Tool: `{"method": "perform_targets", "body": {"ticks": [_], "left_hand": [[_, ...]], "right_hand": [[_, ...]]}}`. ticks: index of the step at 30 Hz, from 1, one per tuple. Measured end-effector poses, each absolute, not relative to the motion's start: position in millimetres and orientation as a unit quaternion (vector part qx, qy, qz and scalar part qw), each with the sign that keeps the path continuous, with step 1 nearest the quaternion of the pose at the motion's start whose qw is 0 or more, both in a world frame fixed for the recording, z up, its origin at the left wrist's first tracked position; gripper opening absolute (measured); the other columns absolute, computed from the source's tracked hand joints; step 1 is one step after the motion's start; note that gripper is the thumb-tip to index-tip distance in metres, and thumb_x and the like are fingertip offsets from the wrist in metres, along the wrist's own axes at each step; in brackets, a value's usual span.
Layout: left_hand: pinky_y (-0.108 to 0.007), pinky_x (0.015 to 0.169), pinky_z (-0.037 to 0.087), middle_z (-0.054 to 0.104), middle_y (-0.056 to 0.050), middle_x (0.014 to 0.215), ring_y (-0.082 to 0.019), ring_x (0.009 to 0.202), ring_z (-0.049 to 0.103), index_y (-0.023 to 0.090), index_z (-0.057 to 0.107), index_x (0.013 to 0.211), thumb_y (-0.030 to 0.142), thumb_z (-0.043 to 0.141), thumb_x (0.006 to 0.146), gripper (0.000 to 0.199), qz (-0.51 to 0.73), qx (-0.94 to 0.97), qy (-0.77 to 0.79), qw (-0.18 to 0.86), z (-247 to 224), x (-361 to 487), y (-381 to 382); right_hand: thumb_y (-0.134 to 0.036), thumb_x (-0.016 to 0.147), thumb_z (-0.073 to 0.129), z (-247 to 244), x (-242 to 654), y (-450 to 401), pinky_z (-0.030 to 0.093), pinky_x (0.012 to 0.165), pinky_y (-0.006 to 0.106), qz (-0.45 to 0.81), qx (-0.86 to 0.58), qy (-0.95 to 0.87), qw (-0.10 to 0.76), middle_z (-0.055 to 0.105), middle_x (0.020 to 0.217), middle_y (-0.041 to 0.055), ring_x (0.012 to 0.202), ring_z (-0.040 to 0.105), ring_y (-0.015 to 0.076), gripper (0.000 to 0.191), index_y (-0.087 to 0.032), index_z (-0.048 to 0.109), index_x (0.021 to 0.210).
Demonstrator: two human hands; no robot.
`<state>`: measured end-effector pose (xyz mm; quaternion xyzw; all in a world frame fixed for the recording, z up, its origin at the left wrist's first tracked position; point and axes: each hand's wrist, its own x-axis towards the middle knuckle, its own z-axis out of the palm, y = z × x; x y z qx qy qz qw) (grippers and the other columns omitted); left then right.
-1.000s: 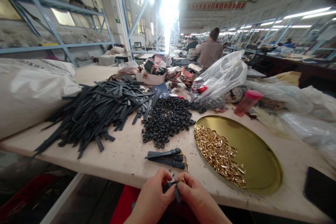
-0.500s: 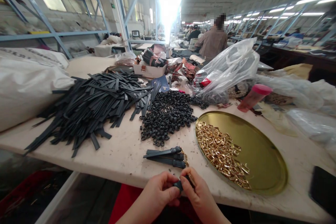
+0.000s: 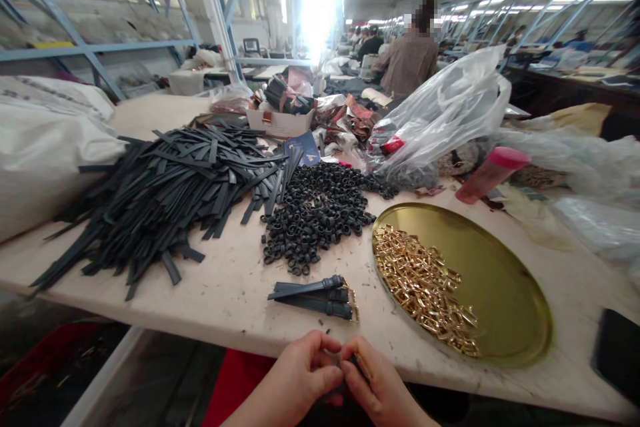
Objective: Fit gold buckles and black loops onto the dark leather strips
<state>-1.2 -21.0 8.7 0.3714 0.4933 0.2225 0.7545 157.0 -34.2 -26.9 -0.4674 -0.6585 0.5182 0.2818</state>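
Strap [image 3: 354,360]: dark, mostly hidden, pinched in the right hand [image 3: 373,375]. Buckle [image 3: 365,367]: gold-toned, slanted, partly covered by the same hand.

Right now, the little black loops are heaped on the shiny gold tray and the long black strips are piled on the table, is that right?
Not quite: the little black loops are heaped on the table, beside the shiny gold tray, as the head view shows. The long black strips are piled on the table.

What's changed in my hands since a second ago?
The dark leathery strap, visible earlier between your left hand and right hand, is now mostly hidden; the gold metal buckle has shifted farther into the right. Three dark buckled straps and round gold tray stayed put.
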Motion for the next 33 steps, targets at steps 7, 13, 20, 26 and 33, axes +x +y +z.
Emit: {"method": "perform_targets", "body": {"ticks": [7, 13, 20, 26, 33], "left_hand": [[-0.020, 0.062, 0.039, 0.064, 0.000, 0.077, -0.009, 0.069, 0.058, 0.013, 0.048, 0.107, 0.007, 0.052, 0.063, 0.044, 0.240, 0.369, 0.442, 0.782, 11.0, -12.9, -19.4], [-0.021, 0.059, 0.041, 0.061, 0.002, 0.064, -0.009, 0.057, 0.056, 0.011, 0.051, 0.097, 0.011, 0.058, 0.059, 0.038, 0.271, 0.344, 0.470, 0.766, -4.7, -4.2, -21.0], [-0.017, 0.041, 0.033, 0.060, 0.002, 0.056, -0.007, 0.042, 0.050, 0.013, 0.052, 0.070, 0.026, 0.049, 0.070, 0.013, 0.117, 0.444, 0.517, 0.723, 3.0, -13.8, -27.5], [-0.015, 0.039, 0.030, 0.056, 0.003, 0.055, -0.005, 0.038, 0.045, 0.014, 0.052, 0.069, 0.034, 0.046, 0.074, 0.022, 0.106, 0.483, 0.522, 0.695, 15.5, -11.3, -33.6], [-0.015, 0.043, 0.033, 0.058, 0.003, 0.059, -0.006, 0.045, 0.047, 0.015, 0.055, 0.069, 0.023, 0.042, 0.075, 0.017, 0.089, 0.607, 0.510, 0.603, 33.7, -14.4, -30.8]], "right_hand": [[-0.045, 0.085, 0.037, -33.6, 144.0, -35.7, 0.037, 0.050, 0.023, 0.535, -0.519, -0.560, 0.363, 0.046, 0.057, -0.0042, 0.053, 0.048, 0.0123, 0.026, -0.021, 0.045, 0.080], [-0.046, 0.086, 0.034, -36.6, 136.1, -39.4, 0.041, 0.052, 0.024, 0.550, -0.522, -0.540, 0.364, 0.047, 0.063, -0.0035, 0.055, 0.049, 0.0121, 0.026, -0.021, 0.042, 0.082], [-0.041, 0.088, 0.032, -34.9, 139.2, -47.0, 0.038, 0.055, 0.024, 0.471, -0.527, -0.611, 0.357, 0.045, 0.062, -0.0037, 0.056, 0.047, 0.0119, 0.026, -0.020, 0.046, 0.080], [-0.036, 0.088, 0.035, -24.6, 147.5, -49.4, 0.040, 0.056, 0.024, 0.405, -0.484, -0.710, 0.313, 0.055, 0.066, -0.0003, 0.059, 0.052, 0.0133, 0.022, -0.020, 0.049, 0.081], [-0.039, 0.090, 0.027, -15.0, 143.6, -48.4, 0.048, 0.063, 0.027, 0.465, -0.468, -0.664, 0.352, 0.064, 0.077, 0.0031, 0.070, 0.061, 0.0166, 0.035, -0.020, 0.053, 0.102]]}}
